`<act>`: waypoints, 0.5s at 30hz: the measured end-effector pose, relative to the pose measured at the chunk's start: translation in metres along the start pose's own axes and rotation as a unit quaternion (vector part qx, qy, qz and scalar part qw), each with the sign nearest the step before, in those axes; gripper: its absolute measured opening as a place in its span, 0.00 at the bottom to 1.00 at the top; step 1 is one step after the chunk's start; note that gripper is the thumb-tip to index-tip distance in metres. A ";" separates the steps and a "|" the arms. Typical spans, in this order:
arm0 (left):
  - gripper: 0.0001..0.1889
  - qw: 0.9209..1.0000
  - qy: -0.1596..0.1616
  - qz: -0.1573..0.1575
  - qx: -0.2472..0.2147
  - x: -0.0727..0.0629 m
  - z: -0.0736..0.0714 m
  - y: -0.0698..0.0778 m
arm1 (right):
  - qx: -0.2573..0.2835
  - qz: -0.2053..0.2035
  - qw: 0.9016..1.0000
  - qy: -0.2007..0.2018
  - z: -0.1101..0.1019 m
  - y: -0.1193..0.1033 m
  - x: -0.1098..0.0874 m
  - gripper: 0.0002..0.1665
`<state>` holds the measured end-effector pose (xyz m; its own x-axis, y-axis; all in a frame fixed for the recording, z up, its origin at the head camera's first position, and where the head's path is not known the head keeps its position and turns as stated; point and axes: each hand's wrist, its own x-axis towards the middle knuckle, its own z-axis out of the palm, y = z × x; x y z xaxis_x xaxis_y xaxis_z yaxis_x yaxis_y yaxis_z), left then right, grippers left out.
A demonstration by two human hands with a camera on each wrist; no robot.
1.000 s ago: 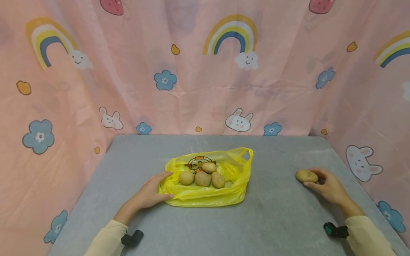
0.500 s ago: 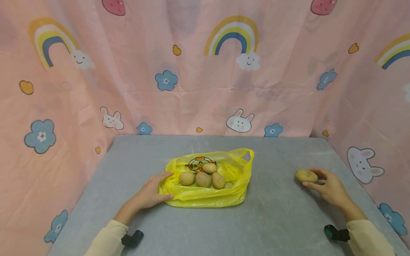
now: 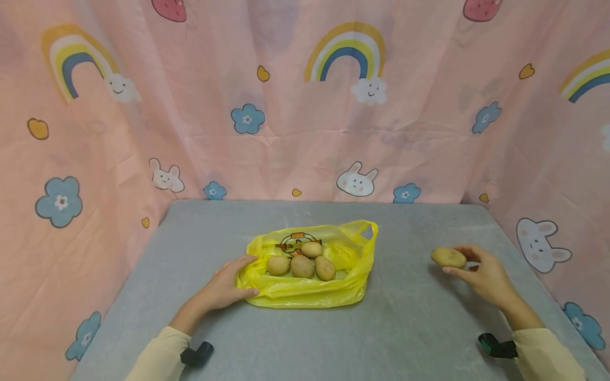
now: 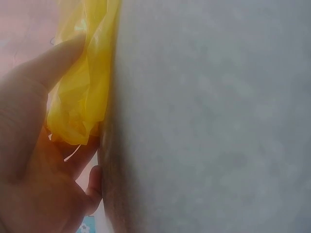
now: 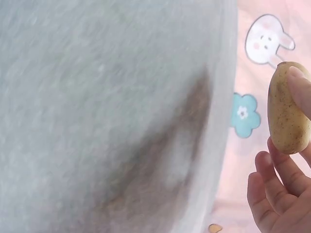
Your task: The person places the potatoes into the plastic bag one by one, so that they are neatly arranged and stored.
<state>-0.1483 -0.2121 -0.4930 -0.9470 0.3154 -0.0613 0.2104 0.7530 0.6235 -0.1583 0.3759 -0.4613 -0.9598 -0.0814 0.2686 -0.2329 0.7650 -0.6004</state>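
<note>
A yellow plastic bag lies open on its side on the grey table, a printed figure on its back wall. Several potatoes sit together inside it. My left hand holds the bag's left end, thumb on the near side and fingers on the far side; the left wrist view shows the thumb against the crumpled plastic. Well to the right, another potato is pinched between the thumb and fingers of my right hand. That potato hangs above the table, with the lower fingers spread beneath it.
The grey table ends at the back and sides against a pink curtain with rainbows, rabbits and flowers. The bag's loop handle stands up at its right end. Black wrist devices sit by both cream sleeves.
My right hand has lifted its potato off the table and shifted it slightly left. The left hand, the bag and the potatoes in it have stayed put.
</note>
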 end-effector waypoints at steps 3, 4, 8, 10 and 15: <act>0.43 1.000 0.000 0.001 -0.002 -0.001 0.000 0.000 | 0.004 -0.006 1.000 0.003 0.000 -0.007 0.001 0.32; 0.43 1.000 0.000 0.001 -0.003 -0.001 0.000 0.000 | 0.005 -0.008 1.000 0.002 0.001 -0.009 0.001 0.32; 0.43 1.000 0.000 0.002 -0.004 -0.001 0.000 0.000 | 0.007 -0.011 1.000 -0.001 0.001 -0.019 0.002 0.33; 0.43 1.000 -0.001 0.002 -0.005 -0.001 0.000 0.000 | 0.005 -0.015 1.000 -0.001 0.001 -0.023 0.002 0.32; 0.43 1.000 -0.003 0.000 -0.004 -0.001 -0.001 0.001 | 0.015 -0.032 0.999 0.002 0.001 -0.032 0.003 0.30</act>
<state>-0.1473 -0.2121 -0.4915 -0.9453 0.3192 -0.0667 0.2082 0.7480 0.6302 -0.1540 0.3503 -0.4416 -0.9421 -0.1270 0.3103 -0.2985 0.7391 -0.6039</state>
